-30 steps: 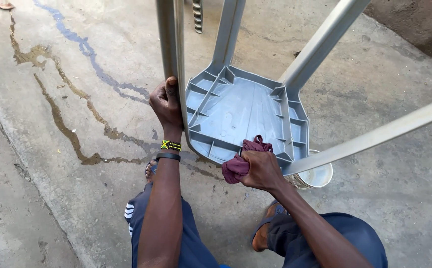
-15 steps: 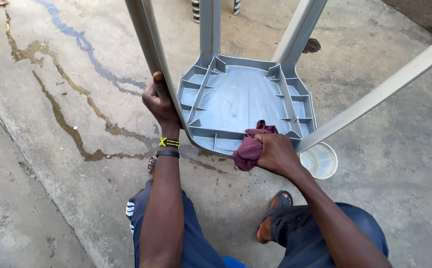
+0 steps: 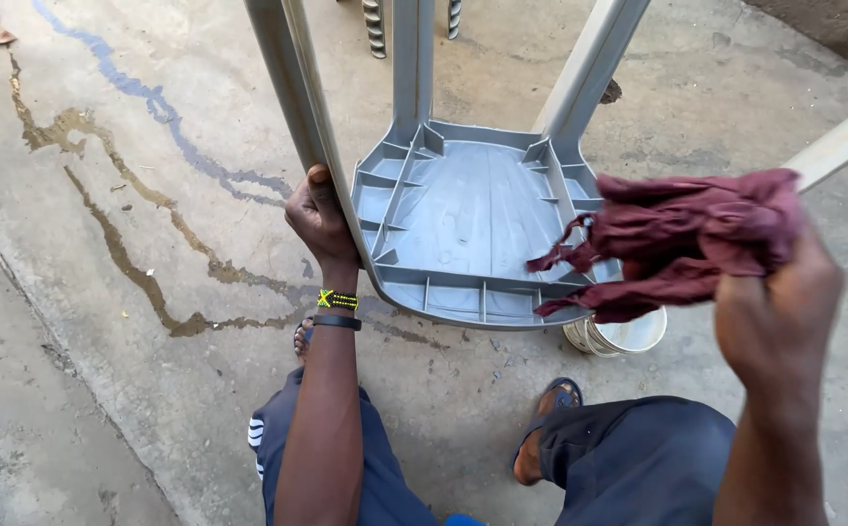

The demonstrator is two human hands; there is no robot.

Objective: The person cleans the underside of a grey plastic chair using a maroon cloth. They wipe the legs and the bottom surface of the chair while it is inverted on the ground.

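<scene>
A grey plastic stool lies overturned on the concrete floor, its ribbed underside facing up and its legs rising toward and past the camera. The left hand is closed around the near left leg, thumb up along it, just where the leg joins the seat. That wrist wears a beaded yellow and green band and a dark band just below it.

The right hand is raised near the camera on the right, clear of the stool, fingers closed on a crumpled maroon rag that hangs out to the left over the seat's right edge.

A small white tub stands on the floor just beside the stool's near right corner. Wet streaks run across the concrete on the left. The person's knees, in dark blue trousers, frame the near side, and a foot in a sandal rests between them.
</scene>
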